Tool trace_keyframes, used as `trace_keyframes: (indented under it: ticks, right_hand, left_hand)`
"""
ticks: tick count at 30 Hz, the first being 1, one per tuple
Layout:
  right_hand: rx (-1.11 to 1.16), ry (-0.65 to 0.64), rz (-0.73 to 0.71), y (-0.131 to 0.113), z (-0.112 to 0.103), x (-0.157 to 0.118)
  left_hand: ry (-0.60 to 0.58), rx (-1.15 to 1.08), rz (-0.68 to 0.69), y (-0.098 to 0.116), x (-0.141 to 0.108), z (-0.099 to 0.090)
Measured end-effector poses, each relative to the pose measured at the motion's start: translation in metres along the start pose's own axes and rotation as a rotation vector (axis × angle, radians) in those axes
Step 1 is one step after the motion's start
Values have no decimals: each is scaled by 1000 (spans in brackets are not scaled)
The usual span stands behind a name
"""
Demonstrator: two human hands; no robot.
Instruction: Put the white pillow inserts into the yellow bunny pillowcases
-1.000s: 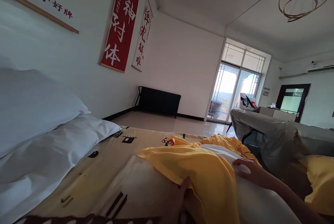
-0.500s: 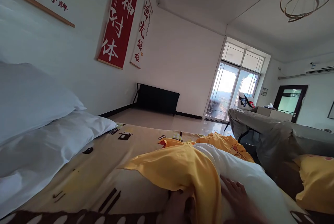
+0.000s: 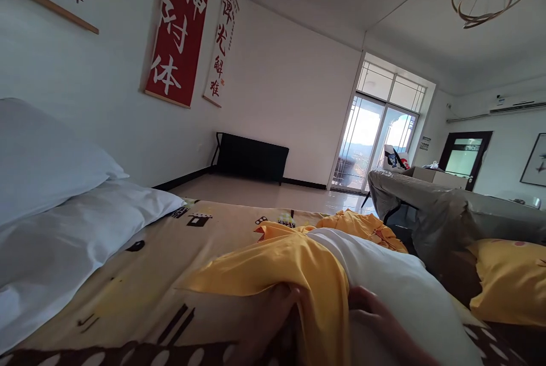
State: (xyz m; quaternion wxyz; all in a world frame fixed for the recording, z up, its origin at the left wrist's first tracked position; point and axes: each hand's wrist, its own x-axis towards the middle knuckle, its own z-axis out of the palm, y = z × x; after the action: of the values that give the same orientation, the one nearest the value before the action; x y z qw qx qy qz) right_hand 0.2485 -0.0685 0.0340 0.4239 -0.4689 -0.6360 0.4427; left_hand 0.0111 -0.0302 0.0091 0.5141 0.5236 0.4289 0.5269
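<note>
A white pillow (image 3: 396,278) lies on the patterned bed, its far left end inside a yellow pillowcase (image 3: 318,275). Loose yellow cloth spreads left in a point and drapes down toward me. My left hand (image 3: 275,312) is closed on the pillowcase from the left, partly hidden in shadow beneath the fabric. On the other side, my right hand (image 3: 371,312) has curled fingers at the border where yellow cloth meets the white pillow; its fingertips are closed on the cloth edge.
White pillows (image 3: 85,224) are stacked at the left by the wall. Crumpled yellow cloth (image 3: 367,227) lies behind the pillow, and a yellow cushion (image 3: 512,281) is at right. Beyond the bed stand a plastic-covered table (image 3: 426,195) and a black folded panel (image 3: 251,156).
My right hand has gone from lying spread on the white pillow to curled at the pillowcase edge. My left hand has shifted up under the yellow cloth. The view has turned slightly right.
</note>
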Motion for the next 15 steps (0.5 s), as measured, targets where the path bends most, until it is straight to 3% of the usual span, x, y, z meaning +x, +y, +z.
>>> trace_keyframes:
  ticks: [3, 5, 9, 12, 15]
  right_hand:
    - [100, 51, 106, 2, 6, 11]
    - [116, 86, 103, 3, 13, 14]
    - [132, 134, 13, 5, 21, 12]
    - [166, 105, 60, 13, 14, 9]
    - [248, 80, 144, 21, -1, 7]
  left_hand:
    - [113, 114, 121, 10, 9, -15]
    - [137, 168, 129, 15, 9, -19]
    - [22, 423, 226, 41, -10, -23]
    - [-31, 650, 291, 68, -30, -34]
    - [138, 762, 180, 88, -36, -63]
